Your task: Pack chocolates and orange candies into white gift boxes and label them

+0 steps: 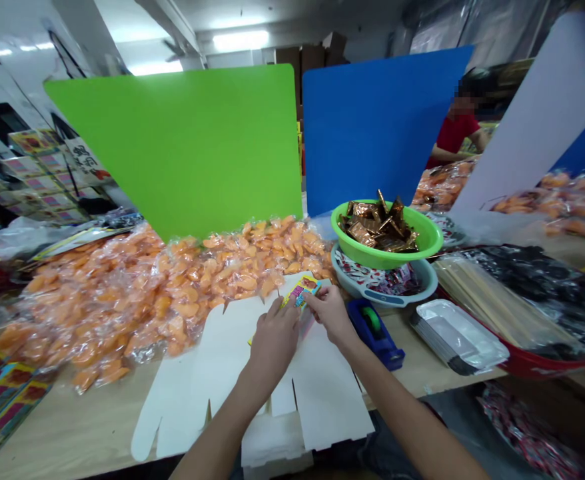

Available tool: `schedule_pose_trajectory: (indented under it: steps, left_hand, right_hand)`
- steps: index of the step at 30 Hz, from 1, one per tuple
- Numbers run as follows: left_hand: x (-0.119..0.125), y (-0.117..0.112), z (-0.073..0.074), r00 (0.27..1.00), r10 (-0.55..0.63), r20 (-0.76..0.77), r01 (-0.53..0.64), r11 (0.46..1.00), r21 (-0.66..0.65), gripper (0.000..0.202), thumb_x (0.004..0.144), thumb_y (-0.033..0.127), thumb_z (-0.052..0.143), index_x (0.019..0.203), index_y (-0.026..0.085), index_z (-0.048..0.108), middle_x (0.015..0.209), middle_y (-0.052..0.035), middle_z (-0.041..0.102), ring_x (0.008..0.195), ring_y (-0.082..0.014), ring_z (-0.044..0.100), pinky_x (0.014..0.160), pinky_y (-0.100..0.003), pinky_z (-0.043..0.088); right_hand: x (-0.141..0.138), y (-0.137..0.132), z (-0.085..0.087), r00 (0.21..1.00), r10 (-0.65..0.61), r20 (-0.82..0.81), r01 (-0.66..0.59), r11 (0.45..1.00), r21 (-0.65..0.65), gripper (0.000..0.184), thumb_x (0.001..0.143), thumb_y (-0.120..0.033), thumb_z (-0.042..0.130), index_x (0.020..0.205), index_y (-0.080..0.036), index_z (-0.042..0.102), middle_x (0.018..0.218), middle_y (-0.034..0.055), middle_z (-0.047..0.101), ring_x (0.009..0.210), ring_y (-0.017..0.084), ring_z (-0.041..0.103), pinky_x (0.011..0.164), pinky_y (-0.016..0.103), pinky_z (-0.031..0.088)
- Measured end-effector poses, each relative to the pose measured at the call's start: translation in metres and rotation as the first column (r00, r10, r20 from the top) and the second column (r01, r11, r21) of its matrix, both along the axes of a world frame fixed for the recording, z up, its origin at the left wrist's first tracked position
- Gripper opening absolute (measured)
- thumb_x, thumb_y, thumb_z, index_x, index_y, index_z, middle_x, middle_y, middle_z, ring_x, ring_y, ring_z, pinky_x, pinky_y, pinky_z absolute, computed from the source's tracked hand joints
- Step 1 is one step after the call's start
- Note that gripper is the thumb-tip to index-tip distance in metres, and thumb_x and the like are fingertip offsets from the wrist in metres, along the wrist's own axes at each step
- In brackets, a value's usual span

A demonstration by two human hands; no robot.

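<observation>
While the yellow printed carton sits over flat white cardboard blanks, right hand pinches its right edge; left hand lies across its left side, fingertips partly hidden, can't tell if gripping. Bagged orange pieces heaped behind and left on the worktop. Blue tape dispenser just right of the right hand. Beyond it, green bowl of brown foil packets atop grey-blue basin. Green board and blue board upright at back.
</observation>
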State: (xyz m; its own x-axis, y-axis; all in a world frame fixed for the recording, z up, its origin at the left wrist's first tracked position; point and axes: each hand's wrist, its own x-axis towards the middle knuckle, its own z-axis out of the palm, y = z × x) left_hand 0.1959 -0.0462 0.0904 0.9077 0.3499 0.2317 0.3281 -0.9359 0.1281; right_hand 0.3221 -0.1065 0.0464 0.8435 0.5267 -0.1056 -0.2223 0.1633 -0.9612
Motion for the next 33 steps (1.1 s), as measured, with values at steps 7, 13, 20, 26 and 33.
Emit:
schedule_pose_trajectory:
  steps: [7,13,20,26,33]
  left_hand:
    - [-0.001,0.003,0.003,1.0,-0.023,0.015,0.024,0.999,-0.038,0.024,0.087,0.018,0.047,0.107,0.018,0.061,0.134,-0.0058,0.053,0.127,-0.0272,0.043,0.096,-0.045,0.047]
    - [-0.008,0.012,0.007,0.983,-0.169,0.065,0.17,0.985,-0.003,0.027,0.087,0.019,0.045,0.108,0.019,0.063,0.13,-0.0072,0.056,0.124,-0.0237,0.047,0.104,-0.043,0.041]
    - [-0.017,0.011,0.006,0.993,-0.099,0.065,0.098,0.995,0.013,0.033,0.088,0.023,0.045,0.117,0.024,0.061,0.134,-0.0071,0.052,0.119,-0.0273,0.051,0.093,-0.047,0.049]
    - [-0.015,0.011,0.003,0.991,-0.114,0.075,0.111,0.993,0.04,0.032,0.089,0.022,0.043,0.116,0.021,0.062,0.133,-0.0073,0.054,0.119,-0.0264,0.051,0.096,-0.044,0.047]
    - [-0.019,0.015,-0.001,0.975,-0.059,0.212,0.076,0.994,-0.073,0.022,0.087,0.028,0.047,0.1,0.019,0.062,0.122,-0.0085,0.06,0.107,-0.0198,0.06,0.086,-0.033,0.053]
  right_hand:
    - [-0.003,-0.029,-0.019,0.993,0.11,-0.035,-0.111,0.993,-0.027,0.052,0.061,-0.055,0.07,0.083,-0.024,0.034,0.047,-0.009,0.048,0.038,0.009,0.037,0.037,0.021,0.024]
    - [0.015,-0.136,-0.033,0.844,-0.076,0.531,0.292,0.896,-0.335,0.029,0.081,-0.047,0.05,0.091,-0.02,0.056,0.082,0.0043,0.058,0.077,0.019,0.055,0.07,0.033,0.042]
    - [0.026,-0.178,-0.062,0.744,0.112,0.659,0.439,0.662,-0.608,0.031,0.077,-0.047,0.053,0.078,-0.02,0.067,0.079,0.0067,0.051,0.075,0.023,0.052,0.072,0.037,0.04]
    - [0.029,-0.167,-0.063,0.923,-0.17,0.345,0.312,0.857,-0.411,0.03,0.062,-0.049,0.064,0.06,-0.02,0.062,0.065,0.0019,0.053,0.067,0.018,0.049,0.064,0.032,0.041]
    - [0.001,-0.175,-0.066,0.936,-0.345,-0.073,0.338,0.937,-0.089,0.038,0.053,-0.05,0.077,0.062,-0.019,0.058,0.064,-0.002,0.056,0.063,0.014,0.051,0.063,0.028,0.047]
